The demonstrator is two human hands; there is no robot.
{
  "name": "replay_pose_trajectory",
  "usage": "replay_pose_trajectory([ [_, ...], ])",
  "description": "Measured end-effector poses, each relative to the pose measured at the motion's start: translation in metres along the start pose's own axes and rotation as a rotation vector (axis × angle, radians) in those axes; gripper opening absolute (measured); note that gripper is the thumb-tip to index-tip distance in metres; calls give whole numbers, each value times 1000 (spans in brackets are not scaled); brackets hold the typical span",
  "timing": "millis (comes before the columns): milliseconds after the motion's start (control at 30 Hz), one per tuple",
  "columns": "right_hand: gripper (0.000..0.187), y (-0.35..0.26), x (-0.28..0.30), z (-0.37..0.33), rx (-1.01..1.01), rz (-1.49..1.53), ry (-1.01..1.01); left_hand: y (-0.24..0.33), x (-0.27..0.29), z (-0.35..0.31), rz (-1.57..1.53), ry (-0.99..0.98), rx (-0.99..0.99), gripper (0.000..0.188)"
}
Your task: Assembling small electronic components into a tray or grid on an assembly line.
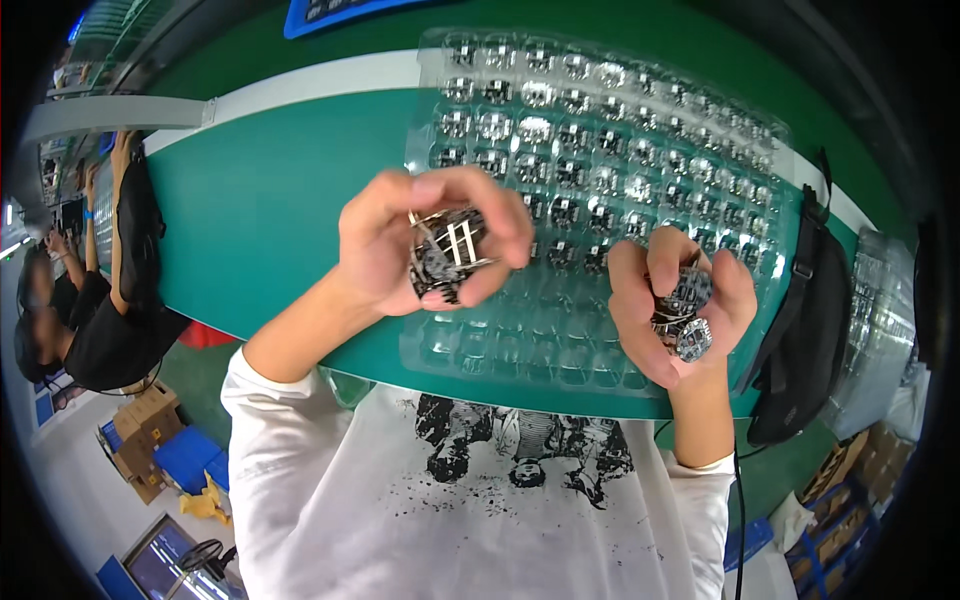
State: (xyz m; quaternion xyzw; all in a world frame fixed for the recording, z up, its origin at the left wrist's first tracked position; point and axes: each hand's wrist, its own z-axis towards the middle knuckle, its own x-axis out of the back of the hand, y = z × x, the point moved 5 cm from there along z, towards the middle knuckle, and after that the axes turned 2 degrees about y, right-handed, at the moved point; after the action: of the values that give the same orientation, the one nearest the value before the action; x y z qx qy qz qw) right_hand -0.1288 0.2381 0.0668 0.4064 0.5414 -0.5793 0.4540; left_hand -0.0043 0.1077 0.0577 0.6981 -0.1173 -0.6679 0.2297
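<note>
My left hand (pixel 372 238) is curled around a bunch of small black-and-silver metal parts (pixel 448 252), with pale parallel bars showing on one side. My fingers and thumb enclose them above the tray's left part. Further right, my right hand (pixel 632 305) closes on more small black-and-silver parts (pixel 688 292); one round end with a toothed-looking rim points toward me. The exact kind of part is too small to make out. Under and beyond both hands lies a clear plastic tray (pixel 480 372) with rows of pockets. Similar parts fill its far rows, while several near pockets hold none.
The tray rests on a green-topped table (pixel 260 190). A black bag with straps (pixel 800 340) lies at the table's right end, beside stacked clear trays (pixel 880 320). A blue tray (pixel 340 12) is at the far edge. Other people in black (pixel 120 320) work at the left.
</note>
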Motion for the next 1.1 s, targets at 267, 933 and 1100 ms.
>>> replay_pose_trajectory([
  [267, 18, -138, -104, 4, 347, -308, -107, 94, -102, 87, 302, -134, -151, 29],
  [933, 40, -117, 6, 71, 146, -166, 333, 41, -55, 161, -47, 112, -117, 30],
  [1100, 35, -113, 12, 72, 142, -303, 449, 35, -59, 162, -1, 99, -103, 29],
])
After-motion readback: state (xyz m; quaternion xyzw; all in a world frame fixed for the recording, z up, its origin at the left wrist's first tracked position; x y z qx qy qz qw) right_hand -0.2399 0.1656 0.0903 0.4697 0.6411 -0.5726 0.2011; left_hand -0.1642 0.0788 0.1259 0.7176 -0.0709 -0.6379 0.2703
